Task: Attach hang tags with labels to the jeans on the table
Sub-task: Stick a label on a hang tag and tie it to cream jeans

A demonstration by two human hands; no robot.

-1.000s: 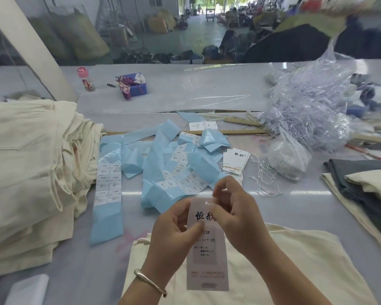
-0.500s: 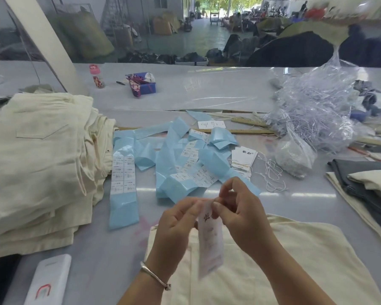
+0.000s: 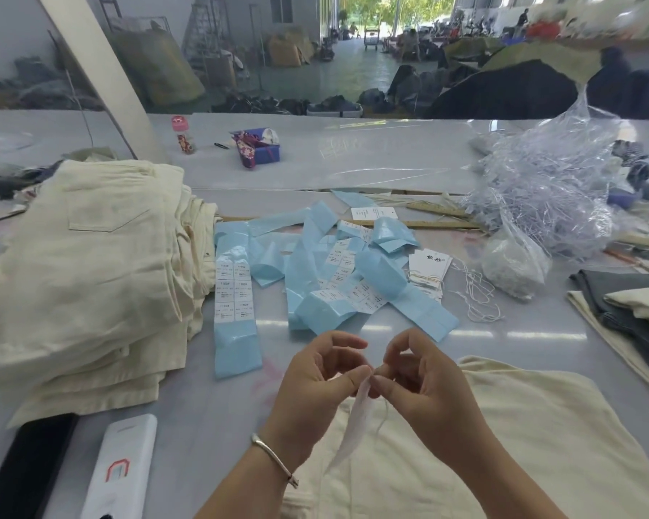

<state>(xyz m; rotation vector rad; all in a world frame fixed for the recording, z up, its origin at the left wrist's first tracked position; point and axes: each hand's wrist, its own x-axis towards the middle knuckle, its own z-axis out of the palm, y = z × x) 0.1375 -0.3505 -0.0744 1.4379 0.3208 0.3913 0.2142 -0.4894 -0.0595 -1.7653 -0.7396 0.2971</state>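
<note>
Hang tag held edge-on for stringing

The white paper hang tag point(image 3: 355, 421) is pinched at its top between left hand point(image 3: 315, 383) and right hand point(image 3: 424, 383), probably to thread its thin string point(image 3: 384, 417); cream folded jeans point(image 3: 502, 425) lie directly beneath the grip.

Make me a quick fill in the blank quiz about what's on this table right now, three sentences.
1. Both hands, left hand and right hand, pinch the top of a white ____.
2. The bracelet is on the ____ wrist.
3. The label strips have a backing coloured ____.

Missing words: hang tag; left; blue
</note>
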